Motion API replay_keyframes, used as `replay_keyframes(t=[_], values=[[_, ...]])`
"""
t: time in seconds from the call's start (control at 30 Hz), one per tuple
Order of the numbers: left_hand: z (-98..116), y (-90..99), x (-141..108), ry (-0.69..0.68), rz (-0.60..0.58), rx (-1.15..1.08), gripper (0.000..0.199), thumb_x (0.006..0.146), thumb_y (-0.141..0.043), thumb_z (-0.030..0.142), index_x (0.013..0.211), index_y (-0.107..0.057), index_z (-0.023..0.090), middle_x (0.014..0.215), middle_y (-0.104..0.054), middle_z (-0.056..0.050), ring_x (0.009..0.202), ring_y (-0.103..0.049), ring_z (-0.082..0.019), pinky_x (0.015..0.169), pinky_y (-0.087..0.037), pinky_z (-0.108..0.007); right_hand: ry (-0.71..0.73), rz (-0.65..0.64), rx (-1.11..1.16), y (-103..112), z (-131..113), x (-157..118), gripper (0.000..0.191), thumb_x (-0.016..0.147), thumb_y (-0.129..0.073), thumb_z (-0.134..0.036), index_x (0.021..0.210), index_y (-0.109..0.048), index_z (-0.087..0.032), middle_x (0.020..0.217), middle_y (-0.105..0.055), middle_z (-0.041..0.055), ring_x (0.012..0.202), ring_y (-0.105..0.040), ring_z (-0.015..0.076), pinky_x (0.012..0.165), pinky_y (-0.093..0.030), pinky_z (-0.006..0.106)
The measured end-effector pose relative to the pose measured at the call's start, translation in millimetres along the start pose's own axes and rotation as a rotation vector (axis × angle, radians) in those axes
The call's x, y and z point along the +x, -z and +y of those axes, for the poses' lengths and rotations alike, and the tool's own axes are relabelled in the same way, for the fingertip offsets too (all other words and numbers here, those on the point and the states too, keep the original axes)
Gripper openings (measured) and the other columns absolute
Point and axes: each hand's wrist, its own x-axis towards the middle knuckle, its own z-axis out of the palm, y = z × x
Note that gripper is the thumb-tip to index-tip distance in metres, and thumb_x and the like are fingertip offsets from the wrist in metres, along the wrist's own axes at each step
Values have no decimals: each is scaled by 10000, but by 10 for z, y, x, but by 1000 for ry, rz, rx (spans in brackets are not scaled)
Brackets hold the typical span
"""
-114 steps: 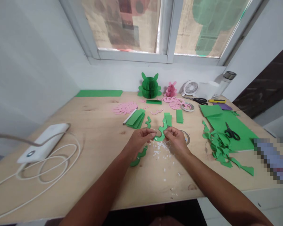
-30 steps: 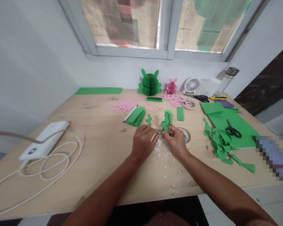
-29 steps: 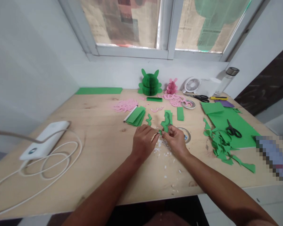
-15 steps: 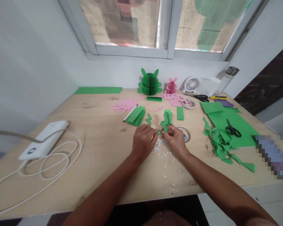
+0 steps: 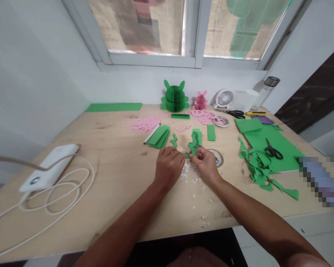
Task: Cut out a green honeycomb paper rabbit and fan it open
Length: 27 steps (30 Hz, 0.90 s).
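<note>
Our hands, held close together over the wooden table (image 5: pixel 100 148). Our left hand (image 5: pixel 169 167) was curled narrow, its fingertips (image 5: pixel 182 155) at the low end of a zigzag green paper cutout (image 5: pixel 194 144). Our right hand (image 5: pixel 205 167) was also narrow, thumb and fingers pinched on the same cutout, which rose upright from the grip; a small green tip (image 5: pixel 187 155) showed between the hands. White paper shreds (image 5: pixel 187 174) lay scattered just below our hands. A roll of tape (image 5: pixel 215 157) lay just beside our right hand, and a wavy green paper piece (image 5: pixel 173 140) lay near our left. Farther up lay a stack of green paper strips (image 5: pixel 157 136), a single green strip (image 5: pixel 210 132) and pink paper cutouts (image 5: pixel 143 124). To the right, scissors (image 5: pixel 273 152) rested on a green paper sheet (image 5: pixel 269 155), with green offcuts (image 5: pixel 257 163) beside it. A green honeycomb paper rabbit (image 5: pixel 174 97) and a pink one (image 5: pixel 200 101) stood at the back of the table, beneath the window (image 5: pixel 197 33)
</note>
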Motion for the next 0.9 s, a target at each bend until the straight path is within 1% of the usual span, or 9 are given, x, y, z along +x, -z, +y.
replay_keyframes(t=[0.2,0.43,0.6,0.77,0.83,0.9], values=[[-13,8,5,-51,18,31,182,861,-531,196,725,-646,164,661,-668,-28,782,-576,-195,747,-404,-338,19,-8,-60,-2,-22,-9,260,686,-626,-342,579,-435,-200,498,-389,-69,470,-338,82,447,-257,214],[-8,19,3,-48,-14,62,196,853,-519,178,691,-629,169,638,-652,-34,771,-581,-190,749,-404,-338,65,4,-158,-10,-57,-20,246,684,-600,-295,551,-414,-204,502,-378,-69,480,-352,89,461,-269,217],[-5,4,-2,-27,-33,110,190,822,-526,160,651,-608,172,618,-636,-40,754,-580,-201,744,-401,-352,99,1,-262,-30,-70,-24,264,691,-590,-280,540,-388,-203,483,-340,-77,462,-333,83,455,-243,217],[-9,-26,-24,-3,-60,130,180,794,-526,145,629,-595,171,619,-631,-52,766,-582,-216,732,-403,-363,127,1,-267,-59,-64,-30,271,695,-586,-279,538,-377,-206,473,-350,-77,455,-338,83,451,-243,217],[-17,-37,-32,23,-64,110,174,780,-528,134,623,-593,175,629,-636,-55,771,-585,-217,732,-404,-363,133,-2,-269,-63,-57,-30,273,695,-587,-274,537,-376,-205,472,-348,-78,453,-337,82,450,-241,217],[-28,-45,-38,76,-72,68,154,760,-540,128,625,-595,181,636,-643,-52,767,-588,-217,730,-407,-361,128,-6,-258,-62,-41,-28,269,695,-590,-275,540,-382,-204,474,-348,-79,451,-336,80,449,-240,217]])
